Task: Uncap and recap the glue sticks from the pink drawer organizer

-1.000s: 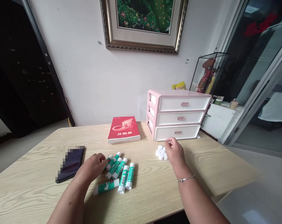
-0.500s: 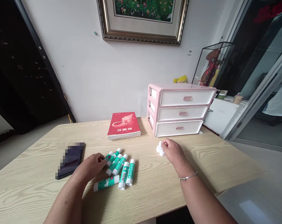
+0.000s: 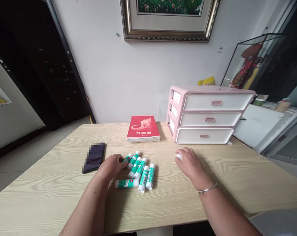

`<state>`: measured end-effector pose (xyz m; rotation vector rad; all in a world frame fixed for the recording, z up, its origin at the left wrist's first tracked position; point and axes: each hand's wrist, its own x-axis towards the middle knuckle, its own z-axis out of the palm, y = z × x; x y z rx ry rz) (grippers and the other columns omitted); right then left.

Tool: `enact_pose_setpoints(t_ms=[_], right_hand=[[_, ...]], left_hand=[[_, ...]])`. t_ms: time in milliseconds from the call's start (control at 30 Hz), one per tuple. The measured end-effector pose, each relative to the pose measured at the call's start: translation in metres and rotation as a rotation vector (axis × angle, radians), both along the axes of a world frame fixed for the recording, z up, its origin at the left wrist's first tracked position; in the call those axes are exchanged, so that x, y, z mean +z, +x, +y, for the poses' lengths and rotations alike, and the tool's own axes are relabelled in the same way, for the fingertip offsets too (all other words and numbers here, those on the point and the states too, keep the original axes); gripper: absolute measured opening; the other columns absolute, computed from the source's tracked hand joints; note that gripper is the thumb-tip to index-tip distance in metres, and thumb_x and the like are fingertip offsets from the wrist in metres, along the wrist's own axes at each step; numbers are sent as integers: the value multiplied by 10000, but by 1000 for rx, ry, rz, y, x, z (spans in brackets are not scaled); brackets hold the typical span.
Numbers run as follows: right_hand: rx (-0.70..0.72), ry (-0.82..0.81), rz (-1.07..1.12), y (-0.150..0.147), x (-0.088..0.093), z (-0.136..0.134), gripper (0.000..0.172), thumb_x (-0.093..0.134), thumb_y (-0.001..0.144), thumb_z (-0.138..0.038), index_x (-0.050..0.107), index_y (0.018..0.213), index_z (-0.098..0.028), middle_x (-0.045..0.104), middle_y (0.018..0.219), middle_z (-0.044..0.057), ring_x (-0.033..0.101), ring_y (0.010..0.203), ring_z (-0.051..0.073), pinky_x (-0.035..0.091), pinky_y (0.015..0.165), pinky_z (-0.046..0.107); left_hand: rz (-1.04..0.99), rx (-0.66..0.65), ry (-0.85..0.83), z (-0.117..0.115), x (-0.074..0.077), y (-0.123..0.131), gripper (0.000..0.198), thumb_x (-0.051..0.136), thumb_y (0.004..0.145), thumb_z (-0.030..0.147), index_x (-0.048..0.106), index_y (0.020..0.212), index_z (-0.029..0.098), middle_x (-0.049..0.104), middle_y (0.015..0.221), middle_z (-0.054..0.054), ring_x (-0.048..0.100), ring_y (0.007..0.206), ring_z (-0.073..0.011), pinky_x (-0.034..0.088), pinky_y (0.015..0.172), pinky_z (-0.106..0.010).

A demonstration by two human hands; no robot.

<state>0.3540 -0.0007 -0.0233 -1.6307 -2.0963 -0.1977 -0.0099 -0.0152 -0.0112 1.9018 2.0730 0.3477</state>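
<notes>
My left hand (image 3: pixel 114 166) is closed, thumb and fingers pinching the leftmost glue stick (image 3: pixel 127 158), which lies on the table. Beside it lie more green-and-white glue sticks: one pair (image 3: pixel 137 167) slants close by, another pair (image 3: pixel 147 177) lies nearer to me, and a single glue stick (image 3: pixel 127 183) rests crosswise. My right hand (image 3: pixel 189 163), with a silver bangle on its wrist, curls down over small white round pieces (image 3: pixel 179 156) on the table in front of the drawers. Most of them are hidden beneath the fingers; I cannot tell exactly what they are.
A pink-and-white drawer unit (image 3: pixel 204 118) stands at the back right, its drawers closed. Red books (image 3: pixel 143 127) are stacked by the wall. The dark phone (image 3: pixel 94 160) lies left of my left hand. The wooden table (image 3: pixel 52 196) has its near edge below my arms.
The camera view has turned left, shifting everything rightward. My right hand has spread over the white pieces, which showed more openly before. My left hand stays at the same glue stick.
</notes>
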Motion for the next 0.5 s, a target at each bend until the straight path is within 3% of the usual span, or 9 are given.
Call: enact_pose_setpoints(t_ms=[200, 300, 500], right_hand=[[67, 24, -35, -4, 6, -4, 259, 527, 875, -121, 724, 1042, -140, 680, 1005, 106, 570, 1005, 237, 415, 946, 322], [59, 35, -38, -5, 5, -3, 276, 539, 877, -125, 708, 1094, -131, 677, 1035, 111, 572, 1020, 239, 420, 947, 324], [51, 68, -98, -6, 0, -1, 241, 537, 907, -146, 707, 1077, -147, 675, 1028, 114, 579, 1003, 250, 428, 924, 342]], left_hand=[[-32, 27, 3, -8, 12, 5, 288, 631, 751, 458, 714, 836, 196, 740, 808, -81, 649, 736, -228, 323, 581, -277], [-114, 62, 18, -9, 15, 5, 322, 589, 793, 477, 710, 850, 184, 728, 768, -59, 640, 715, -210, 347, 588, -270], [-723, 87, 72, -13, 19, 8, 476, 661, 743, 635, 678, 830, 167, 654, 687, -7, 570, 645, -160, 362, 576, -251]])
